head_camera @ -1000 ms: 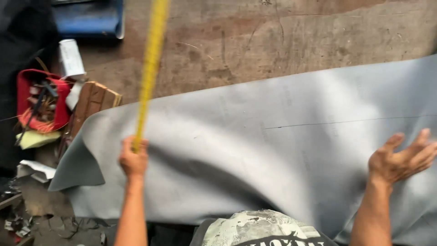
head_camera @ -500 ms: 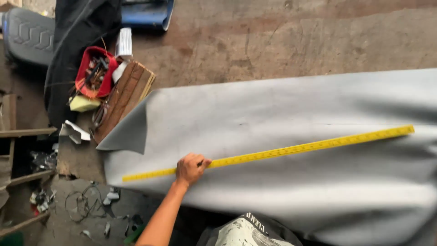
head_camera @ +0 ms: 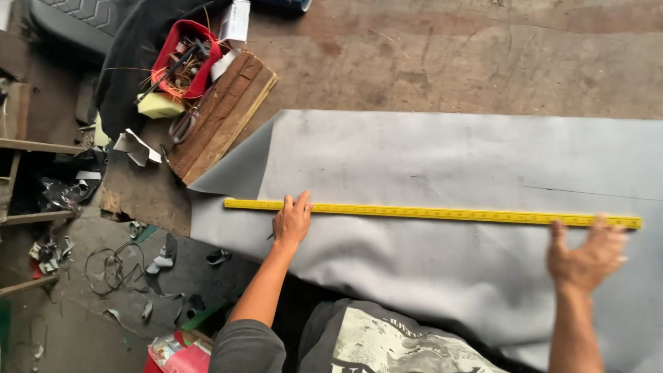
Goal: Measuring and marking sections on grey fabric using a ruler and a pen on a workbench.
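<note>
Two hands settle a long yellow ruler (head_camera: 431,213) flat across the grey sheet (head_camera: 442,166) on the wooden counter (head_camera: 483,62): left hand (head_camera: 292,221) pressing open-fingered, right hand (head_camera: 587,255) spread beside its far end. Marking likely needs it steady.

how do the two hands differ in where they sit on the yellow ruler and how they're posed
The left hand lies near the left end of the yellow ruler, fingers across it, pressing it to the grey sheet. The right hand is near the right end, just below the ruler, fingers spread; it looks blurred, and contact is unclear. The left arm shows a dark sleeve at the shoulder, the right arm is bare. Both lie palm down over the sheet.
</note>
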